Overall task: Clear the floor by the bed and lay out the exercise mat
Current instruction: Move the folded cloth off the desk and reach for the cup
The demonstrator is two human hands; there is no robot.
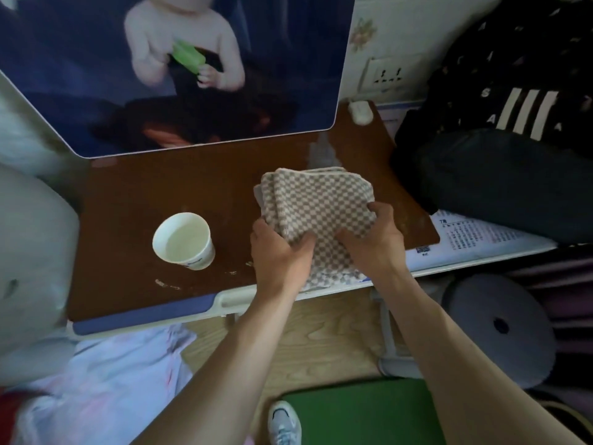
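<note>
A folded beige-and-white checkered towel (316, 203) lies on the brown desk top (154, 194), its near edge hanging over the front. My left hand (277, 252) grips the towel's near left corner and my right hand (375, 239) grips its near right side. A green mat (362, 412) lies on the wooden floor below the desk, next to my grey sneaker (284, 422).
A white paper cup (184, 240) stands left of the towel. A large framed photo (179, 65) leans at the desk's back. Dark clothes and a bag (507, 162) pile up at right over a newspaper (475, 239). A grey round cushion (500, 326) and pale plastic bags (112, 380) sit on the floor.
</note>
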